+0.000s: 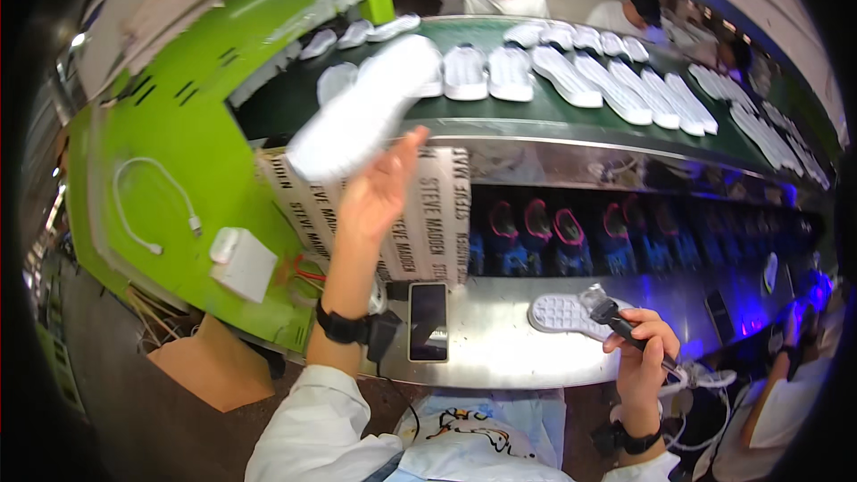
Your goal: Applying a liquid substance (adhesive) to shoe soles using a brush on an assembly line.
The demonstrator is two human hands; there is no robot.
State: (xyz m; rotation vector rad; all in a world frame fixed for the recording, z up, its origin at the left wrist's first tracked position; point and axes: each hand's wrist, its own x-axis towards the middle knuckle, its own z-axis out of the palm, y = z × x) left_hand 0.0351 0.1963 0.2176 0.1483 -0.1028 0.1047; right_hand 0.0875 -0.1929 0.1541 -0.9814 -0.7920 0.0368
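A white shoe sole, smeared by motion, is held up by my left hand in front of the green belt's left end. My fingers are partly hidden behind it. In my right hand is a brush with a black handle and pale bristles, gripped over the metal worktop. Beneath the bristles lies another white sole with a grid of hollows facing up; the brush covers its right end, and I cannot tell whether they touch.
Rows of white soles sit on the green belt. Dark shoes with pink-lit collars fill the lower shelf. A phone lies by a printed cardboard panel. Left is a green panel with a white box. A co-worker's arm is at right.
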